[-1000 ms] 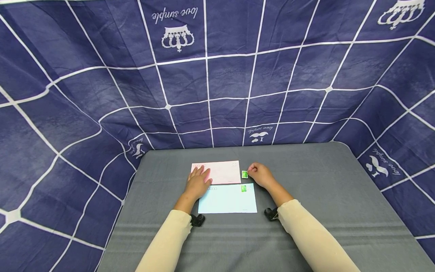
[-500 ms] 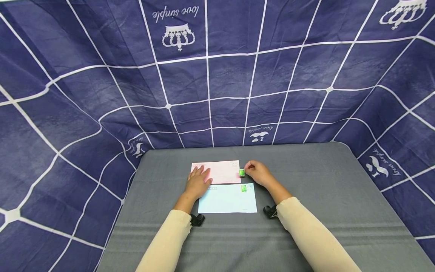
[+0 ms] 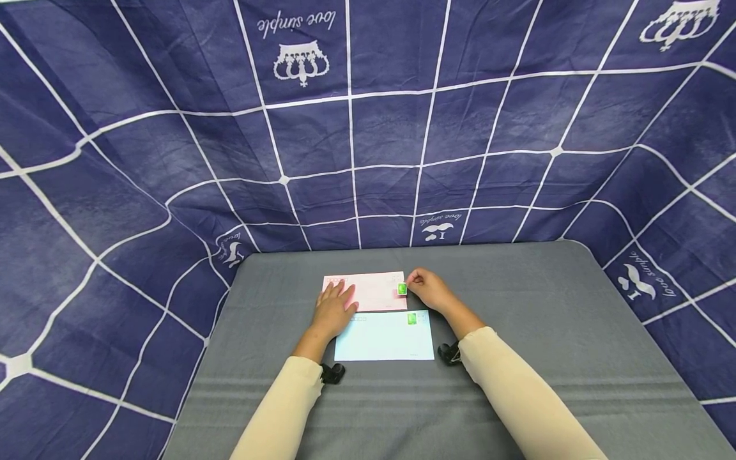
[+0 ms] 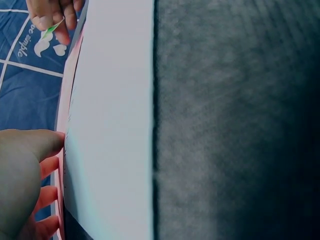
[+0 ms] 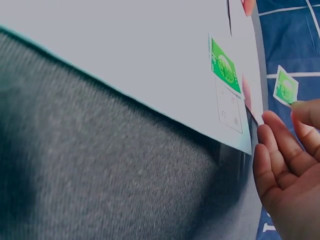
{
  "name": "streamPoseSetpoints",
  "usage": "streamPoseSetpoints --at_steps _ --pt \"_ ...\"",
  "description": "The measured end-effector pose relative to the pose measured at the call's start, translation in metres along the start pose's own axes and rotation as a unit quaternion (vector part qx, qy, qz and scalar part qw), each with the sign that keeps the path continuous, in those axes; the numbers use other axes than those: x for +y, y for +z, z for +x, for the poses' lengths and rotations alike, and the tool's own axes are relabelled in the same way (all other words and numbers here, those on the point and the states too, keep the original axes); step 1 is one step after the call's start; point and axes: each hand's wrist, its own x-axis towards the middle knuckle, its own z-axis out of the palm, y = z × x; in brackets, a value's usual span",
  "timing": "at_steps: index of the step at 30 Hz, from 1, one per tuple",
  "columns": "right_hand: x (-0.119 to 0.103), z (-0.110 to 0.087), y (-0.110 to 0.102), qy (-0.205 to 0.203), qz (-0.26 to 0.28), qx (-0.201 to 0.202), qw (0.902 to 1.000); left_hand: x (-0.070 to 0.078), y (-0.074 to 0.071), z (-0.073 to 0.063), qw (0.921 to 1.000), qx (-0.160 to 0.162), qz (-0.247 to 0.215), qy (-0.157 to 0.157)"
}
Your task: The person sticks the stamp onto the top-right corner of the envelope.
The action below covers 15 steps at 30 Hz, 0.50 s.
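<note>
My left hand [image 3: 332,310] rests with spread fingers on the left part of a pink envelope [image 3: 374,294]. Between thumb and index finger, my right hand [image 3: 430,289] pinches a green postage stamp [image 3: 402,289] by its edge. In the head view that stamp overlaps the right end of the pink envelope; the right wrist view shows the pinched stamp [image 5: 286,87] raised off the paper. Nearer to me lies a light blue envelope [image 3: 384,338], with another green stamp [image 3: 412,318] on its upper right corner. My left thumb reaches toward its upper edge.
Both envelopes lie on a grey cloth-covered table [image 3: 546,306]. A dark blue curtain [image 3: 379,134] with white lines hangs behind the table and along both sides. Each wrist wears a small black camera, such as the right one [image 3: 450,353].
My right hand has moved left with the pinched stamp, from beside the pink envelope to over its right end. The left hand has stayed in place.
</note>
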Motion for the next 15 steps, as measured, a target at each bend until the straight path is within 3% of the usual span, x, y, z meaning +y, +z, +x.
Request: streamPoseSetpoints --at_steps 15 --pt "0.001 0.015 0.009 0.007 0.018 -0.011 0.9998 -0.001 -0.001 -0.001 1.0 -0.005 0.002 0.001"
